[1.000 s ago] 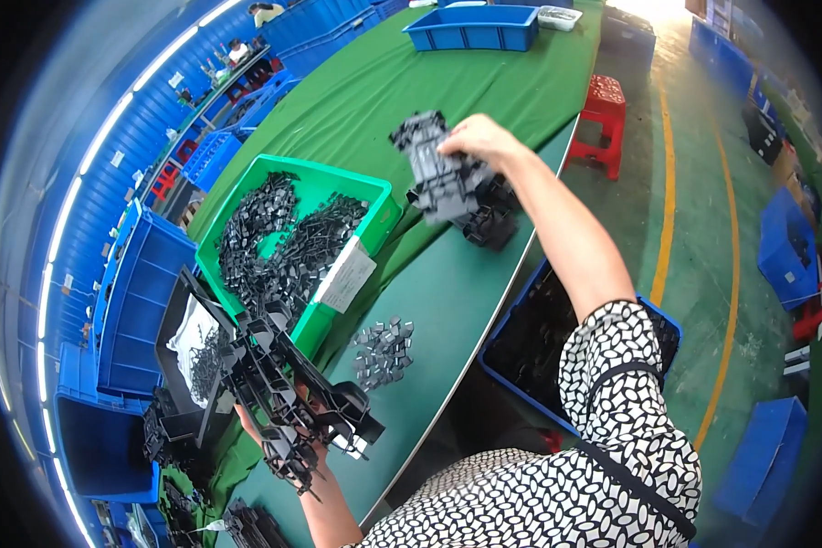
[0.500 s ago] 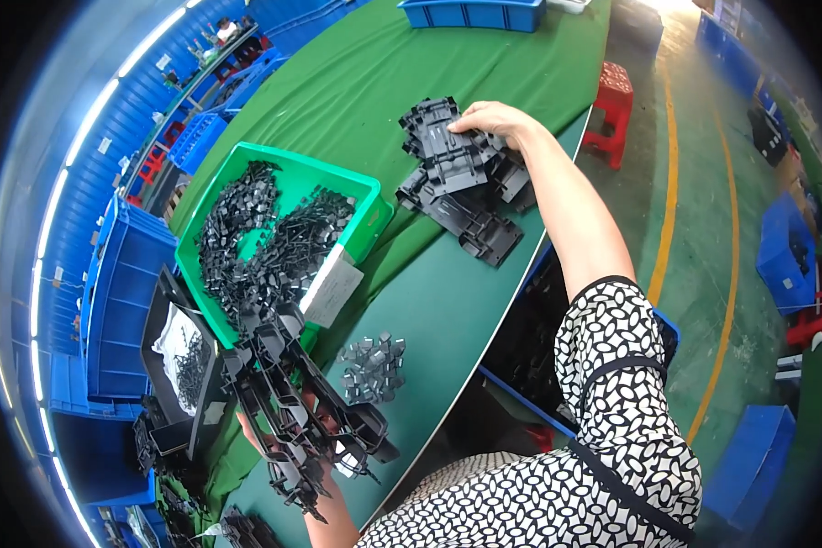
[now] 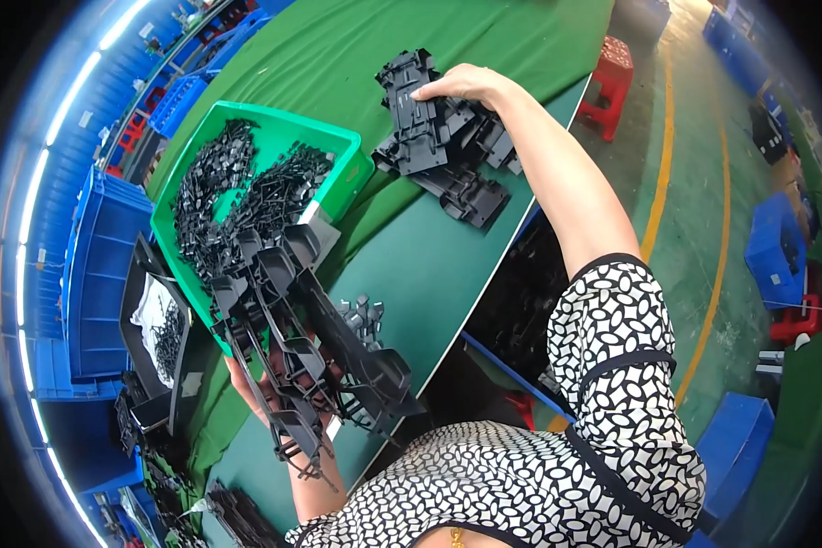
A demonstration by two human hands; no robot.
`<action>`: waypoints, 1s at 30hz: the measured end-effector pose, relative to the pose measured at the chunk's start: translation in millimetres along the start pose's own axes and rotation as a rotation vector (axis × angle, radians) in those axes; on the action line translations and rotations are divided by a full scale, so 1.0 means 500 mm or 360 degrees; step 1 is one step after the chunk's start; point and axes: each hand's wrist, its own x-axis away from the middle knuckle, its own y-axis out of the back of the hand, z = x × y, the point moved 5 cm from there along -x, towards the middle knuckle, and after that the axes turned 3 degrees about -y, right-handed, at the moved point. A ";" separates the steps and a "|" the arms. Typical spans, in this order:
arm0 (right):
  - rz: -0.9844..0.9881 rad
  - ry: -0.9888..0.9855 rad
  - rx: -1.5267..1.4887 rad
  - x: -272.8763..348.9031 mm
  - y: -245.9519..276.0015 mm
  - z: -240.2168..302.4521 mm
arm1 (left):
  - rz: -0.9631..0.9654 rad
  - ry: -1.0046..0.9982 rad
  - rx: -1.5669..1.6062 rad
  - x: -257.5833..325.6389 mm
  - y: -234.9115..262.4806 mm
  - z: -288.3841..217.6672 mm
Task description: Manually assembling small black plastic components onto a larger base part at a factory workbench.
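I see right hand flat, open on far stack of black plastic frames on tabletop, left hand gripping near black frame bundle.

A factory assembly floor, as I see it from the head camera.

Beyond my grips runs a long green counter; a green tray of black moulded plastic parts sits between them, blue crates are stacked to their left, and yellow floor lines and a red stool lie to the right.

Right hand now flat atop black frame stack.
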 end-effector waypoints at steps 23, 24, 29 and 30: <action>-0.0228 0.0243 -0.0196 0.008 -0.018 0.020 | 0.0004 -0.0188 0.0324 0.015 0.103 -0.005; -0.0227 0.0247 -0.0175 0.013 -0.005 0.015 | 0.0000 -0.0160 0.0350 0.005 0.115 0.000; 0.0045 0.0193 -0.0739 0.106 0.007 0.080 | 0.0263 -0.0089 0.0489 0.002 0.063 0.009; 0.0244 0.0163 -0.0832 0.122 -0.008 0.085 | 0.0232 -0.0127 0.0465 -0.001 0.065 0.010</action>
